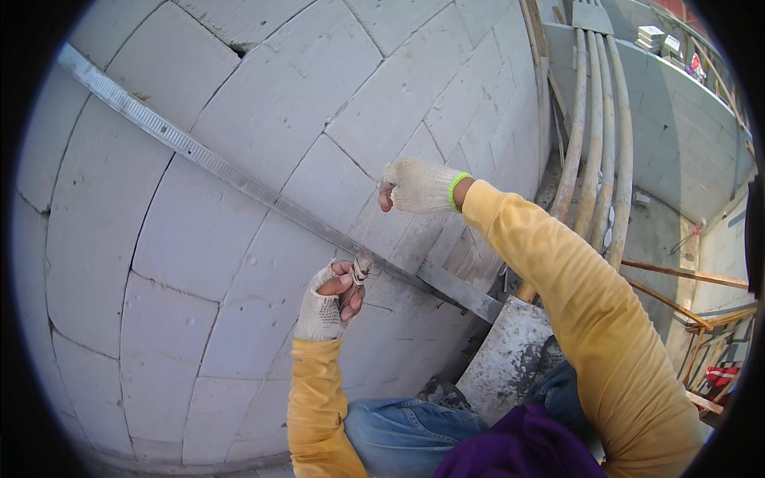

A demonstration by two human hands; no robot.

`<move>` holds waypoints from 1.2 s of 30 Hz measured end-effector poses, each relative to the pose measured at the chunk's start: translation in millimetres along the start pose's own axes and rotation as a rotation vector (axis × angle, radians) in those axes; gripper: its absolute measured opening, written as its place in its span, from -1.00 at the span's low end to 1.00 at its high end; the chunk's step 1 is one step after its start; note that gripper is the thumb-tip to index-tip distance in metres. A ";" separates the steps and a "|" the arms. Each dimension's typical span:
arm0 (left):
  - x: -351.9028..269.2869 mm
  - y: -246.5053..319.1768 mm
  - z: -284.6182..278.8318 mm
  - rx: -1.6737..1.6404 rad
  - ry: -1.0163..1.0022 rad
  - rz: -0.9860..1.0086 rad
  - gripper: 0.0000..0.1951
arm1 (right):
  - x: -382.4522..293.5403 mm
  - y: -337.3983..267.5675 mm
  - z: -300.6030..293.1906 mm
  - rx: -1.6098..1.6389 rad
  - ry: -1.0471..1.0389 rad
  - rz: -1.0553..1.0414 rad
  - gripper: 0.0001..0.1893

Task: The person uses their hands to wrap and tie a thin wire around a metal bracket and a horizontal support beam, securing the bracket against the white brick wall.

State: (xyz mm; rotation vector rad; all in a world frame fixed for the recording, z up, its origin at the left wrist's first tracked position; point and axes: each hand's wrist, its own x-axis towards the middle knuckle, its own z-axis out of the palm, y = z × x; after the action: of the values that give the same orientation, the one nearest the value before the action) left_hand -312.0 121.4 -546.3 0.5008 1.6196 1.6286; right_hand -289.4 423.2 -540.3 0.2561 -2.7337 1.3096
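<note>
My left hand (334, 296), in a white knit glove with bare fingertips, holds a small greyish piece wound with string (361, 267). My right hand (421, 186), in a similar glove with a green cuff, is higher and to the right, its fingers curled. A thin line seems to run between the two hands; whether the right fingers pinch it is hard to tell. Behind my left hand a long perforated metal strip (239, 177) crosses the wall of pale grey blocks (173, 227) diagonally.
Several long pipes (620, 137) run along the right, beside another block wall (687, 131). A mortar-stained board (499, 358) lies between my legs. Wooden battens (681, 272) cross the space at the right. White blocks (650, 37) sit on top of the far wall.
</note>
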 end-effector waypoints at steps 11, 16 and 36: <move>6.7 -1.9 0.1 -0.220 0.038 0.127 -0.77 | -23.4 -4.5 -55.2 0.074 0.152 0.046 -0.76; 17.5 -17.3 25.0 0.230 0.548 0.339 -0.81 | -25.1 -15.4 -58.7 0.053 0.081 -0.023 -0.74; 9.1 -7.1 4.8 -0.274 0.433 0.394 -0.74 | -33.8 19.8 -85.9 0.051 0.364 0.114 -0.71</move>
State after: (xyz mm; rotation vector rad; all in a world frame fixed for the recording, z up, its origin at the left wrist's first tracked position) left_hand -312.4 130.6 -554.8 0.3529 1.6265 2.3443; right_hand -258.7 506.1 -507.2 -0.1257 -2.4406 1.3041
